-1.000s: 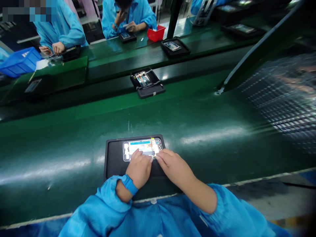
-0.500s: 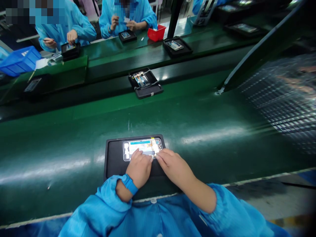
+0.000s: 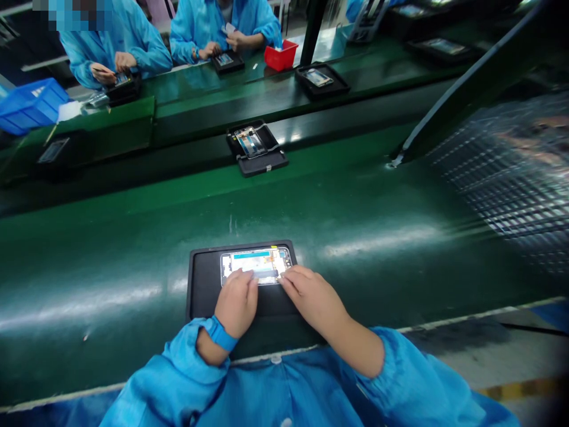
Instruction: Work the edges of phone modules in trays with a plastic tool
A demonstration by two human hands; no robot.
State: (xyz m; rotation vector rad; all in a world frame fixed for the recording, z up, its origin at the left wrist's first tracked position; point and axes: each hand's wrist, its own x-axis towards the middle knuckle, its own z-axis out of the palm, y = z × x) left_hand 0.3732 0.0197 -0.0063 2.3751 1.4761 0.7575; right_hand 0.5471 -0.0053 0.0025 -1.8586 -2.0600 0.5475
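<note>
An opened smartphone (image 3: 249,264) lies crosswise in a shallow black tray (image 3: 204,290), its silvery inside facing up with a blue strip and a yellow tab. On the phone's near left edge rest the fingertips of my left hand (image 3: 237,302), drawn together as if gripping that edge. My right hand (image 3: 315,299) makes a pinch at the near right corner of the phone. Whatever is between its thumb and finger is too small or too hidden to make out. Both hands cover parts of the phone's near edge.
Farther off on the green workbench (image 3: 364,201) sits another black tray (image 3: 264,164) with an opened phone. Across the line, two co-workers in blue work at similar trays. A red bin (image 3: 281,56), a blue bin (image 3: 31,107) and a dark post (image 3: 315,29) stand there. Bubble-wrap-like sheeting (image 3: 524,178) lies right.
My left hand has slid left along the phone's near edge, away from my right hand. The right hand stays at the corner. Across the line, the co-workers' hands have shifted.
</note>
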